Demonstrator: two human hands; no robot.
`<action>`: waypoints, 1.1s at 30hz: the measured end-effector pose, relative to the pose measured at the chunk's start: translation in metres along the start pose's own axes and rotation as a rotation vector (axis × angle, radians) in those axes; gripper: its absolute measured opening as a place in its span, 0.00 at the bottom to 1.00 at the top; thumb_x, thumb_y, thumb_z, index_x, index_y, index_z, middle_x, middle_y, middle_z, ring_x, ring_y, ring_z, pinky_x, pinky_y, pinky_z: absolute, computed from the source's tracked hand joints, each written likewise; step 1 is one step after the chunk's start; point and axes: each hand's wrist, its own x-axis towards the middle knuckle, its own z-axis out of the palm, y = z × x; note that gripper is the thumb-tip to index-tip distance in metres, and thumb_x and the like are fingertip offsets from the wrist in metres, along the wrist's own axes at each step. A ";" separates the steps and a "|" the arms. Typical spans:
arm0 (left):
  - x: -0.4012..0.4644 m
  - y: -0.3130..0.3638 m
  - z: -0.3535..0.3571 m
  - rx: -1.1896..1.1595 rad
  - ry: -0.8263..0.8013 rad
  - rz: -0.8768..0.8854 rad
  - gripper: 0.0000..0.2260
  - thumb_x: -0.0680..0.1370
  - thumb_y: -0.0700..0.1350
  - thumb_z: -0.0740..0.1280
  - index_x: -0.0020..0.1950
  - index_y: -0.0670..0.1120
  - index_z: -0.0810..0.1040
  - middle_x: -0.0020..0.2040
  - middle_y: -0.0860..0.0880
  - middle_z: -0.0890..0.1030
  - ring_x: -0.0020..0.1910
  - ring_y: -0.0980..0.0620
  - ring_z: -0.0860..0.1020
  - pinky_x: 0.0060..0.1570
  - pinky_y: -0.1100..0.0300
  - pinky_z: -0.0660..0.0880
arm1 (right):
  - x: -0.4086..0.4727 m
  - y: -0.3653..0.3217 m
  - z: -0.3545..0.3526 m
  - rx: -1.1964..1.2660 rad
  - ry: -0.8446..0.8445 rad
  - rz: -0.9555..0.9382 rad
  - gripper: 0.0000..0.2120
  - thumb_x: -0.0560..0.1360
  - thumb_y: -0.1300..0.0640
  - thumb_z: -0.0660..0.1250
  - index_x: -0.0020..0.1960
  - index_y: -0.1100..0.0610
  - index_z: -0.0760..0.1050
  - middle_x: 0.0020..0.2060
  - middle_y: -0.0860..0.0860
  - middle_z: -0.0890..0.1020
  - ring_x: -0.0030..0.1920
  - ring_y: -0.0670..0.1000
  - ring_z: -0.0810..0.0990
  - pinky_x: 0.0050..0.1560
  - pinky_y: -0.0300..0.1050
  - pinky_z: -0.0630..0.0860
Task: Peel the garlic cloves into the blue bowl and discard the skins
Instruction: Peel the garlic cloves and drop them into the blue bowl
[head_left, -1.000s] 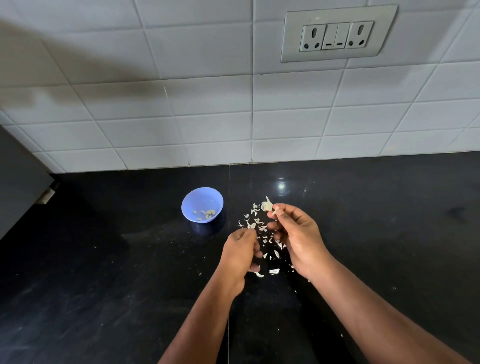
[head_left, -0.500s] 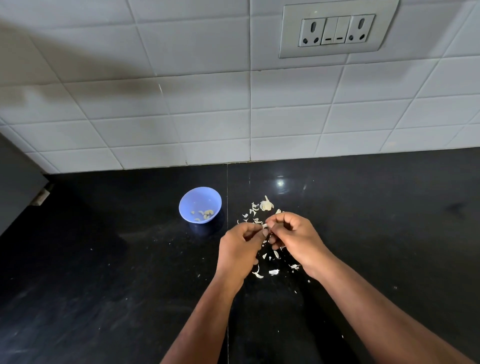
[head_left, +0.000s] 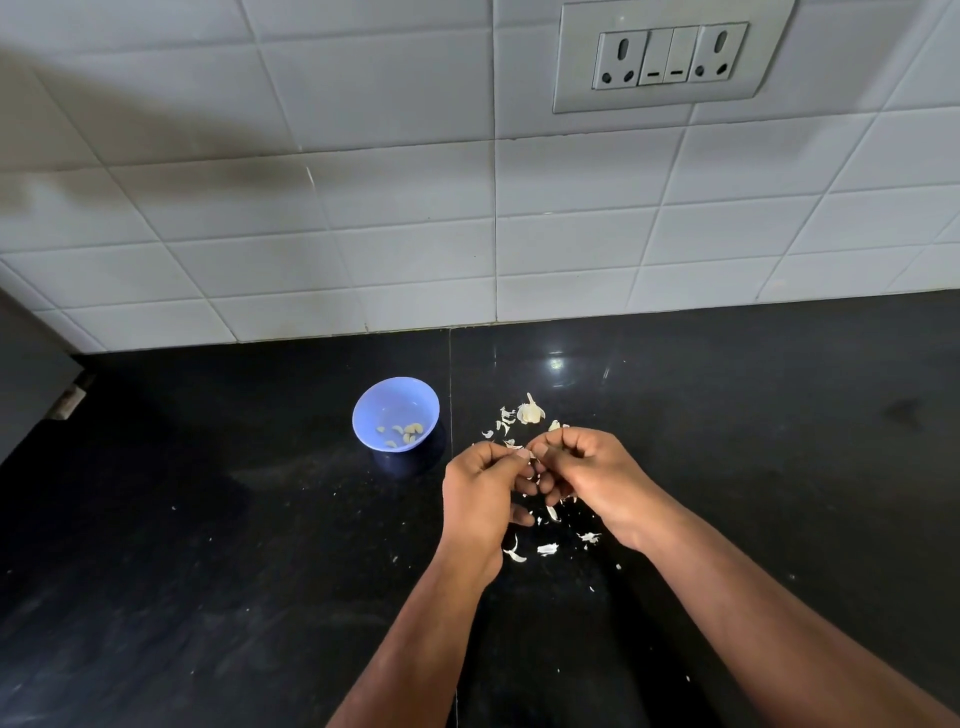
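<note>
Two bare hands meet above a glossy black stone countertop (head_left: 208, 519), fingertips touching at the centre. The left hand (head_left: 485, 491) has its fingers curled inward, thumb and forefinger pinched together; the right hand (head_left: 587, 475) mirrors it, fingers curled and thumb tip pressed toward the left thumb. A small garlic clove seems to be pinched between them, but it is hidden by the fingers and cannot be made out. Beneath and around the hands lie scattered white papery garlic skins (head_left: 546, 548), more than a dozen flakes, too small to count exactly. Just beyond the right hand sits one whitish remnant of a garlic bulb (head_left: 530, 413) on the counter. To the left, apart from the hands, stands one small round blue plastic bowl (head_left: 379, 405) holding about seven pale peeled garlic cloves (head_left: 408, 431). Behind, a wall of white rectangular tiles (head_left: 363, 208) carries one grey switch plate (head_left: 670, 54) with two sockets and two switches.
</note>
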 end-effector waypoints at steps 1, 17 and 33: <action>0.000 0.002 0.000 -0.032 -0.014 -0.007 0.06 0.82 0.38 0.70 0.49 0.36 0.83 0.42 0.40 0.86 0.38 0.48 0.82 0.28 0.56 0.76 | 0.001 0.000 -0.001 0.013 -0.009 0.009 0.08 0.83 0.60 0.67 0.53 0.61 0.84 0.40 0.57 0.83 0.37 0.49 0.81 0.38 0.42 0.80; -0.002 0.007 0.007 -0.095 -0.085 0.045 0.07 0.85 0.40 0.67 0.51 0.38 0.82 0.39 0.43 0.82 0.33 0.52 0.79 0.29 0.57 0.76 | -0.005 -0.004 -0.004 0.358 -0.079 0.062 0.08 0.83 0.61 0.66 0.59 0.63 0.81 0.39 0.53 0.82 0.35 0.48 0.79 0.35 0.39 0.79; 0.003 0.005 -0.001 0.159 0.053 0.011 0.13 0.85 0.44 0.61 0.42 0.42 0.77 0.35 0.46 0.77 0.34 0.53 0.78 0.30 0.55 0.80 | -0.006 0.002 0.008 0.239 0.235 -0.119 0.07 0.80 0.61 0.72 0.55 0.54 0.87 0.39 0.49 0.84 0.37 0.45 0.79 0.36 0.38 0.76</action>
